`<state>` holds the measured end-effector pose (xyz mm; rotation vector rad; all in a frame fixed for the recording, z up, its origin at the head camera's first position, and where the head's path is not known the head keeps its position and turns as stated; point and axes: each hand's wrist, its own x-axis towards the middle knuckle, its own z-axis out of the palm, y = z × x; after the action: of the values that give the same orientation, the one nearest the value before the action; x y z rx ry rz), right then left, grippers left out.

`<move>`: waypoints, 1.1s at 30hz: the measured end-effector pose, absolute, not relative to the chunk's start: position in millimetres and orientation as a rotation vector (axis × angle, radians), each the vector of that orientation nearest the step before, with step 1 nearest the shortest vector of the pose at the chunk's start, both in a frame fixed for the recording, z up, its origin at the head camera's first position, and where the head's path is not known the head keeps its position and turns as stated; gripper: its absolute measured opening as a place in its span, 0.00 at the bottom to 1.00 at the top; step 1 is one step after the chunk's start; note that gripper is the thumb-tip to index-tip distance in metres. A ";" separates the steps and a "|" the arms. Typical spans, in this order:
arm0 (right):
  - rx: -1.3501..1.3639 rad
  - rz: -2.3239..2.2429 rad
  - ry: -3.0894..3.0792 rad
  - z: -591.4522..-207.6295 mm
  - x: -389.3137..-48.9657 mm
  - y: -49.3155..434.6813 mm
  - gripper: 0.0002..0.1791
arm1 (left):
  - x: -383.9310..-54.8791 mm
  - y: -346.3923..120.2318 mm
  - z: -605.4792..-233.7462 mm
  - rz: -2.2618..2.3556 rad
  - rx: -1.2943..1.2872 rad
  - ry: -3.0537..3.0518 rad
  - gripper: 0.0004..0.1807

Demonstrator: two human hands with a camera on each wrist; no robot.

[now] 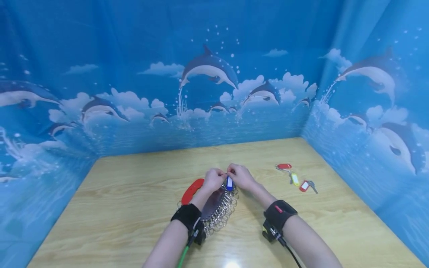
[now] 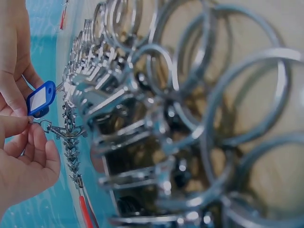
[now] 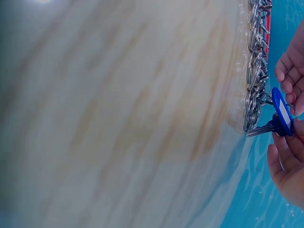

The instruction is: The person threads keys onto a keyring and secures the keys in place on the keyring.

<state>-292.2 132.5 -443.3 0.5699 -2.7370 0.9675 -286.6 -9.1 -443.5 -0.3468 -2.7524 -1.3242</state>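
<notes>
Item: blue plastic key tag with a white label (image 1: 229, 183), located in front of the person at mid-table, pinched in the fingers of the right hand (image 1: 240, 175). A metal key with a dark head (image 3: 259, 131) hangs just beside it, seen in the right wrist view.

Item: thin silver wire ring (image 2: 34, 122), pinched between thumb and finger of the left hand (image 1: 213, 179); it meets a clasp at the edge of a dense fringe of silver metal clasps and rings (image 1: 222, 214).

Item: dark, smooth, rounded panel (image 1: 212, 204), bordered by that fringe. The left forearm crosses over it, hiding part.

Item: flat red rounded piece (image 1: 192, 190), left of the panel, partly covered by the same forearm.

Group, well apart at the right: red tag (image 1: 284, 166) farthest back; yellow tag (image 1: 295, 179) next; red tag with white label (image 1: 304, 186) nearest, a grey metal key (image 1: 313, 187) beside it.

Worn: black wristband, left (image 1: 185, 217); black wristband, right (image 1: 280, 214). Trailing from them: green cable (image 1: 182, 257) and black cable (image 1: 295, 257).

Setting: pale wood-grain table (image 1: 134, 178); blue dolphin-print curtain (image 1: 134, 44) behind and along the sides.
</notes>
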 end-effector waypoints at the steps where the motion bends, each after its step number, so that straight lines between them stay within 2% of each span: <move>1: 0.566 0.962 -2.731 -443.7 -292.2 132.6 0.04 | -286.3 -8.3 -443.1 -1.330 -0.342 -2.746 0.06; 10: 0.608 0.991 -2.733 -448.8 -285.6 121.9 0.03 | -280.4 -14.1 -451.7 -1.419 -0.208 -2.711 0.08; 21: 0.516 0.966 -2.715 -457.2 -284.2 131.1 0.06 | -275.1 -7.8 -455.6 -1.366 -0.353 -2.726 0.06; 33: 0.582 0.972 -2.698 -446.8 -292.9 128.8 0.05 | -282.1 -6.0 -443.2 -1.352 -0.250 -2.701 0.06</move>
<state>-292.9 128.8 -446.8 0.5817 -2.6978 0.9722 -282.1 -6.0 -443.2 -0.2496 -2.7011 -1.3522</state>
